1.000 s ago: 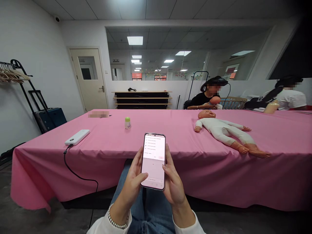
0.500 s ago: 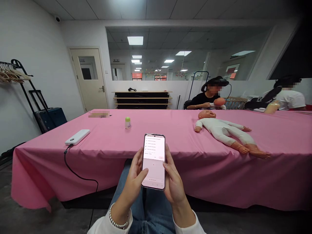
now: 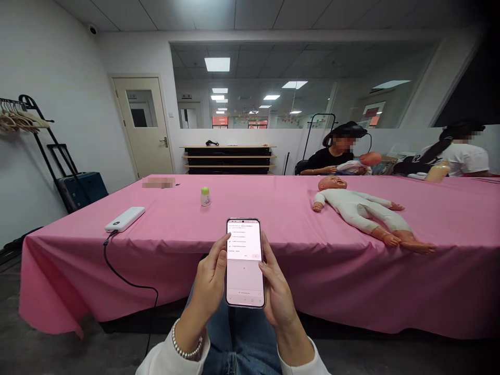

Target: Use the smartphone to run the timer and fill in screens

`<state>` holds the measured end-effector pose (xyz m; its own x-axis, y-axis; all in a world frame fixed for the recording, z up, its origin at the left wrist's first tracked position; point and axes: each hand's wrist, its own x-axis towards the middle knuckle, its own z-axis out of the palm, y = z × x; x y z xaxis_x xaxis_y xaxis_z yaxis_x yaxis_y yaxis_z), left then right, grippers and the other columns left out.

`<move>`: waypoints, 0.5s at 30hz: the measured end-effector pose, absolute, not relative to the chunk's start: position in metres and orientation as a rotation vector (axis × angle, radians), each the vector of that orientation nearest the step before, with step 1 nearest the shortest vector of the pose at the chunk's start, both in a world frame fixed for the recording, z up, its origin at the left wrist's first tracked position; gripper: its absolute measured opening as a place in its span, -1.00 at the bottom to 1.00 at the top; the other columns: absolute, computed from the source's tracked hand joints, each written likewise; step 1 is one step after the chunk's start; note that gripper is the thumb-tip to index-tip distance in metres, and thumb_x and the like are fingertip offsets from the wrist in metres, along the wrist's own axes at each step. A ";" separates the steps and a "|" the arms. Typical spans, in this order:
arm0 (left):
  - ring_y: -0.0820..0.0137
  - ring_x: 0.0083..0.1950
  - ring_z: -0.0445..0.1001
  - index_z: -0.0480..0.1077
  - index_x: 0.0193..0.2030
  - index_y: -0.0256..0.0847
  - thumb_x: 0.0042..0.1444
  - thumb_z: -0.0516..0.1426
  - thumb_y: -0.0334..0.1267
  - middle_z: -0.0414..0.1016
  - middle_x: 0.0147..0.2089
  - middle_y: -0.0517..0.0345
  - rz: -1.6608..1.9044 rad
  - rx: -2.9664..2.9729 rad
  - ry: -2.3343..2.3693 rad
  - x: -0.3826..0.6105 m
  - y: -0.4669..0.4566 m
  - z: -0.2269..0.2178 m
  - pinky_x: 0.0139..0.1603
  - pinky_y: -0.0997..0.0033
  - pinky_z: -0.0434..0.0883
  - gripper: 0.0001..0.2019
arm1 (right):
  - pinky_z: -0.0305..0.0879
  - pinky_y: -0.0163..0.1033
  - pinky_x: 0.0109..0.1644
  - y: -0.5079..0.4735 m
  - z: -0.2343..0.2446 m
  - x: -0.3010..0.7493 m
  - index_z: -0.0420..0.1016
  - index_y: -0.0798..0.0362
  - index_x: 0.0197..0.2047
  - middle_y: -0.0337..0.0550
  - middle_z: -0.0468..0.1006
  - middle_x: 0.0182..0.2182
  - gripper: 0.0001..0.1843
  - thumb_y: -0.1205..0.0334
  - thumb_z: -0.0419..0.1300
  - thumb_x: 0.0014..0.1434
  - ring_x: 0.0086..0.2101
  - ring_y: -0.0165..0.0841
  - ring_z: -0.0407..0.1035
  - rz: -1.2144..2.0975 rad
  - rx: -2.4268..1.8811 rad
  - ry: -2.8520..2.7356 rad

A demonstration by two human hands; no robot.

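Note:
A smartphone [image 3: 245,263] with a lit white and pink screen is upright in front of me, held between both hands above my lap. My left hand [image 3: 209,284] grips its left edge, thumb resting along the side of the screen. My right hand [image 3: 275,291] wraps the right edge from behind. A pearl bracelet sits on my left wrist. Beyond the phone lies a baby doll [image 3: 365,213] in a white suit, on its back on the pink tablecloth [image 3: 273,208].
A white power bank [image 3: 125,219] with a black cable hanging off the edge lies at the table's left. A small green-capped bottle [image 3: 204,197] stands further back. Two people sit behind the table at right, one holding a doll. A coat rack and suitcase stand at left.
My left thumb has moved off the lower screen up to the phone's left edge. The phone has dropped slightly. The person behind the table has shifted their doll to the right.

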<state>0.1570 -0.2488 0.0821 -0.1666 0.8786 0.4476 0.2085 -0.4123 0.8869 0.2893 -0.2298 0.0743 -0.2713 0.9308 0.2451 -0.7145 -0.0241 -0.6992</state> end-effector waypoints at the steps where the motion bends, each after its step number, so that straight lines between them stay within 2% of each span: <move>1: 0.34 0.14 0.33 0.21 0.19 -0.12 0.20 -0.11 0.03 0.35 0.14 0.09 1.626 1.569 1.255 0.157 -0.249 0.083 -0.03 0.44 0.35 -0.51 | 0.21 -0.06 0.15 -0.230 0.074 0.289 0.12 -0.21 0.24 -0.26 0.25 0.18 -0.34 0.20 0.19 0.08 0.11 -0.24 0.23 1.635 -0.329 -0.878; 7: 0.42 -0.11 0.45 0.14 0.23 -0.11 0.22 -0.13 0.00 0.45 0.00 0.08 1.595 1.567 1.288 0.156 -0.250 0.085 -0.04 0.42 0.35 -0.51 | 0.16 -0.15 0.19 -0.230 0.073 0.289 0.20 -0.21 0.19 -0.32 0.23 0.19 -0.40 0.22 0.20 0.07 0.16 -0.30 0.15 1.628 -0.343 -0.868; 9: 0.40 -0.09 0.44 0.15 0.23 -0.11 0.21 -0.11 0.00 0.45 0.01 0.07 1.609 1.574 1.251 0.155 -0.251 0.083 -0.05 0.42 0.35 -0.51 | 0.17 -0.15 0.18 -0.231 0.074 0.289 0.21 -0.20 0.19 -0.31 0.24 0.18 -0.41 0.21 0.19 0.08 0.17 -0.30 0.14 1.620 -0.350 -0.867; 12: 0.35 -0.02 0.41 0.30 0.12 -0.12 0.18 -0.04 -0.02 0.43 0.04 0.05 1.623 1.644 1.236 0.154 -0.251 0.079 -0.03 0.41 0.33 -0.57 | 0.19 -0.11 0.17 -0.231 0.076 0.289 0.18 -0.18 0.21 -0.27 0.25 0.18 -0.39 0.18 0.19 0.08 0.16 -0.26 0.16 1.605 -0.362 -0.866; 15: 0.33 -0.02 0.41 0.39 0.03 -0.11 0.17 -0.02 -0.04 0.44 0.01 0.07 1.609 1.749 1.288 0.153 -0.252 0.076 -0.02 0.38 0.32 -0.63 | 0.17 -0.15 0.19 -0.231 0.076 0.290 0.18 -0.23 0.20 -0.32 0.23 0.18 -0.41 0.18 0.18 0.10 0.16 -0.30 0.15 1.592 -0.363 -0.876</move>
<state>0.1534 -0.2518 0.0763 -0.1074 0.8401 0.5316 0.3349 -0.4729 0.8150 0.2895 -0.2314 0.0760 -0.2291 0.9436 0.2391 -0.7069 0.0076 -0.7072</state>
